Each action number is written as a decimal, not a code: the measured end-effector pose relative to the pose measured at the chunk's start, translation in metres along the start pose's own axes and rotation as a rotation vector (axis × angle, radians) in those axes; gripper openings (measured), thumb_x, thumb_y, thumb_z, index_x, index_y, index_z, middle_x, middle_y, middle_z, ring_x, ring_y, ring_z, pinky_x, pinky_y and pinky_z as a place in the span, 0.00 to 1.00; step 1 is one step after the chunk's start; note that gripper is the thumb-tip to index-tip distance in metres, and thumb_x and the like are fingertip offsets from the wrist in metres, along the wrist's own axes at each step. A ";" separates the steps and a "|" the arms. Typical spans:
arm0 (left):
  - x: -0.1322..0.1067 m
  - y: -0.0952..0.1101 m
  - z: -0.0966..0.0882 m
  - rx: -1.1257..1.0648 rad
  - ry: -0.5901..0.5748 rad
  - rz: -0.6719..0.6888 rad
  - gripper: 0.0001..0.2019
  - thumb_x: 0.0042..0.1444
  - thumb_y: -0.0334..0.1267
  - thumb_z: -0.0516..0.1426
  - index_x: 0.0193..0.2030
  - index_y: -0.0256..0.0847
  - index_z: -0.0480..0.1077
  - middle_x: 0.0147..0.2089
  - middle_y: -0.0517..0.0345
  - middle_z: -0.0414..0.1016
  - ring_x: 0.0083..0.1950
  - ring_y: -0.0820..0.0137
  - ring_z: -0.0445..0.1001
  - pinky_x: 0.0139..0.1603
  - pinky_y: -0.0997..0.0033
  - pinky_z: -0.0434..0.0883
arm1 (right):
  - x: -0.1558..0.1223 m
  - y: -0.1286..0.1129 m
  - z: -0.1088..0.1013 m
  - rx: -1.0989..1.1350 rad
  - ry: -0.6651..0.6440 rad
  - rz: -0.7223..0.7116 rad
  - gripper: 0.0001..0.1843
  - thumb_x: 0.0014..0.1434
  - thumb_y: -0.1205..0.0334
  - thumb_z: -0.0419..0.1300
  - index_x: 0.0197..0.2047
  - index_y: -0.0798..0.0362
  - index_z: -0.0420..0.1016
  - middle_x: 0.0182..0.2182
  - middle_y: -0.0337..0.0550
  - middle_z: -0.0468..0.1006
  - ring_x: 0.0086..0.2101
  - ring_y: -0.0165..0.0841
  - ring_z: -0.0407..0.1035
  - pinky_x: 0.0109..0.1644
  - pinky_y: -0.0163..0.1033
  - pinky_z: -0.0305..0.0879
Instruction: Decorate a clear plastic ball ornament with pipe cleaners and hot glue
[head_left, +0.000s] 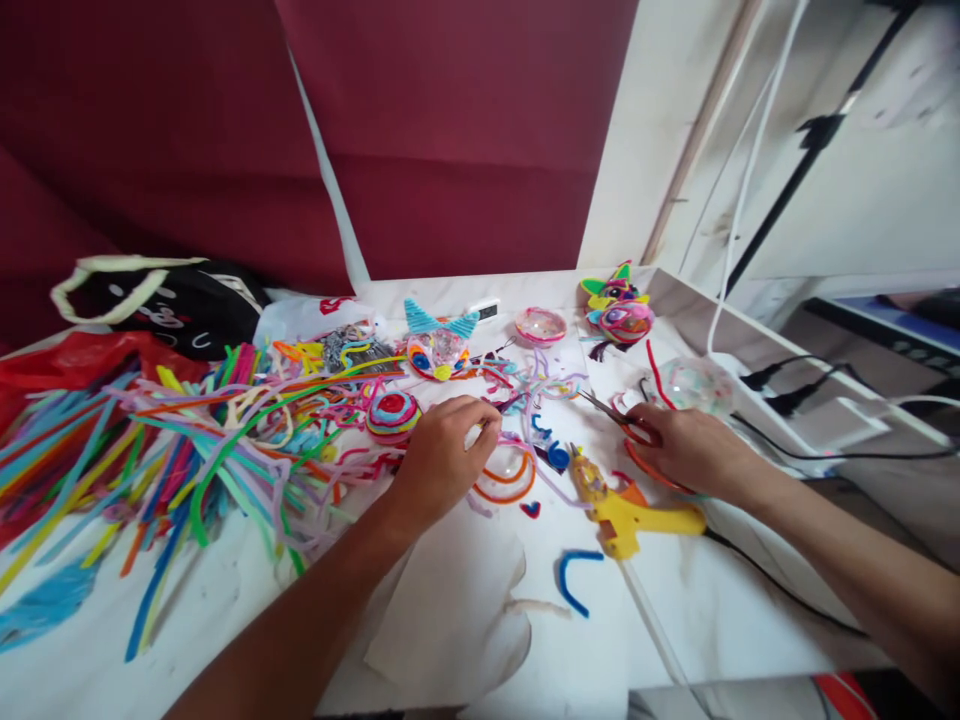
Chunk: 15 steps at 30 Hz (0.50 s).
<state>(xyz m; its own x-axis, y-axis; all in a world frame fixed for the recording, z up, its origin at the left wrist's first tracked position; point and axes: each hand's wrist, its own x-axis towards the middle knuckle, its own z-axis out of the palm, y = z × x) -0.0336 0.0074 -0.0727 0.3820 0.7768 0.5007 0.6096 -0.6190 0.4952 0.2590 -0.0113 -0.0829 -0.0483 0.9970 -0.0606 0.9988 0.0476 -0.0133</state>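
Note:
My left hand [442, 455] rests on the white table [675, 600], fingers curled in a pinch over a small pale piece beside an orange-ringed clear dome [506, 475]. My right hand [694, 450] lies to the right with its fingers through the red handles of scissors [619, 420], whose blades point up and left. A yellow glue gun [626, 510] lies between my hands, nozzle toward the dome. A heap of coloured pipe cleaners [187, 440] spreads to the left of my left hand.
Finished pipe-cleaner figures stand at the back: a blue-eared one [439, 345], a pink one [619, 310], a striped ball [391, 415]. A clear sphere [697, 385], black bag [172, 295], red bag [75, 360], bent blue piece [570, 575] and cables on the right.

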 end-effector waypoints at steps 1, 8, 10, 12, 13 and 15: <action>-0.001 0.000 0.001 -0.006 0.017 0.002 0.07 0.59 0.32 0.54 0.34 0.39 0.73 0.36 0.56 0.78 0.39 0.68 0.75 0.43 0.69 0.68 | -0.001 -0.001 -0.001 -0.013 0.001 0.007 0.20 0.59 0.54 0.54 0.50 0.55 0.73 0.34 0.54 0.80 0.34 0.46 0.75 0.32 0.41 0.60; -0.010 -0.003 0.005 -0.017 0.095 0.016 0.06 0.59 0.32 0.54 0.35 0.39 0.73 0.37 0.54 0.79 0.40 0.68 0.76 0.45 0.69 0.69 | 0.001 -0.041 -0.008 0.084 0.039 -0.291 0.15 0.63 0.60 0.53 0.47 0.53 0.78 0.43 0.50 0.77 0.44 0.39 0.71 0.46 0.38 0.64; -0.012 -0.002 0.006 -0.012 0.106 0.027 0.06 0.59 0.32 0.54 0.35 0.39 0.73 0.37 0.54 0.79 0.40 0.68 0.76 0.45 0.69 0.69 | 0.008 -0.056 -0.004 0.080 0.002 -0.338 0.13 0.62 0.60 0.56 0.45 0.52 0.79 0.41 0.50 0.76 0.45 0.40 0.70 0.48 0.40 0.63; -0.013 -0.002 0.007 -0.003 0.122 0.047 0.06 0.60 0.32 0.54 0.36 0.39 0.73 0.37 0.54 0.79 0.41 0.67 0.76 0.45 0.68 0.69 | 0.014 -0.068 0.000 0.067 -0.026 -0.347 0.12 0.60 0.60 0.58 0.42 0.55 0.80 0.40 0.53 0.76 0.44 0.43 0.69 0.48 0.44 0.62; -0.014 -0.002 0.008 0.004 0.132 0.059 0.06 0.60 0.32 0.54 0.36 0.39 0.73 0.37 0.54 0.79 0.41 0.67 0.76 0.46 0.68 0.69 | 0.017 -0.073 0.001 0.065 -0.037 -0.343 0.11 0.58 0.61 0.59 0.39 0.56 0.80 0.39 0.54 0.75 0.43 0.45 0.69 0.47 0.45 0.62; -0.015 -0.002 0.009 0.024 0.144 0.087 0.06 0.59 0.31 0.54 0.36 0.39 0.73 0.37 0.54 0.79 0.41 0.67 0.76 0.45 0.68 0.69 | 0.022 -0.078 0.003 0.081 -0.056 -0.338 0.08 0.55 0.63 0.61 0.35 0.57 0.80 0.38 0.55 0.75 0.42 0.46 0.68 0.46 0.46 0.62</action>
<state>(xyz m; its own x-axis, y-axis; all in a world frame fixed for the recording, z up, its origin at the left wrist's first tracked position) -0.0340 -0.0022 -0.0879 0.3316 0.6945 0.6386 0.5957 -0.6790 0.4291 0.1798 0.0067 -0.0861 -0.3785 0.9209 -0.0934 0.9224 0.3668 -0.1212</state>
